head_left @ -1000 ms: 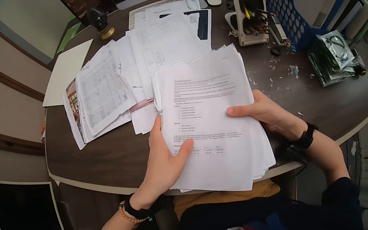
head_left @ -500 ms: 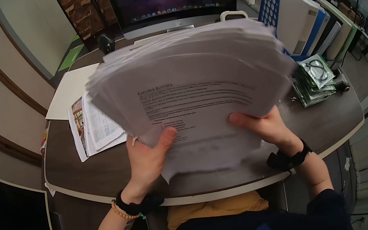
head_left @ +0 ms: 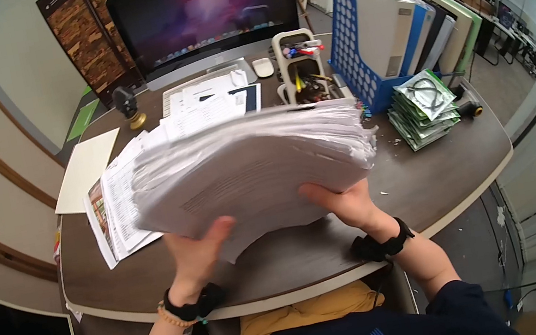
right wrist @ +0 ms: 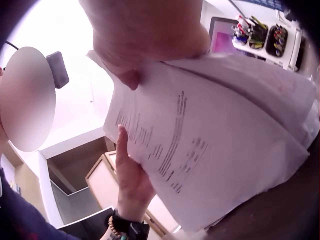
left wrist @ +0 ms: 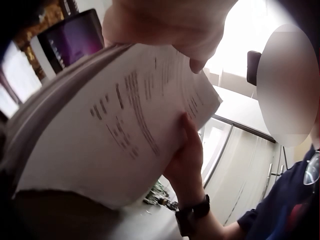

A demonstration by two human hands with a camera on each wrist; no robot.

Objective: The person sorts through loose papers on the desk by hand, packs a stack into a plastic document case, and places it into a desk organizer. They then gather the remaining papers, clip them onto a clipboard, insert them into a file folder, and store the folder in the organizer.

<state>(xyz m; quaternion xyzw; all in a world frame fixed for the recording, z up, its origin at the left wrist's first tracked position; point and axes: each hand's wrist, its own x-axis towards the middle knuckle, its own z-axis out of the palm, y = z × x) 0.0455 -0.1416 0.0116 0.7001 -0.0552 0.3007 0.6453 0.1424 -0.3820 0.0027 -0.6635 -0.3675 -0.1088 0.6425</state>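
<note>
A thick stack of printed paper (head_left: 248,174) is held up over the desk, its sheets bowed and its far edges fanned. My left hand (head_left: 193,254) grips the stack's left side, thumb on the printed face and the other fingers hidden behind. On the right side my right hand (head_left: 350,205) grips it the same way. Lines of print on the near sheet (left wrist: 115,135) show in the left wrist view. The right wrist view shows the far hand's thumb lying flat against the page.
Loose printed sheets (head_left: 118,194) lie on the desk (head_left: 427,175) at left. Behind stand a monitor (head_left: 205,13), a mouse (head_left: 263,68) and a pen organizer (head_left: 286,46). At right are a blue file holder (head_left: 350,45) and a pile of green-edged packets (head_left: 424,107).
Both hands have lifted the stack from low over the desk's front edge and tilted it up. Its sheets now bow and fan. The head view has tipped upward, showing more of the monitor.
</note>
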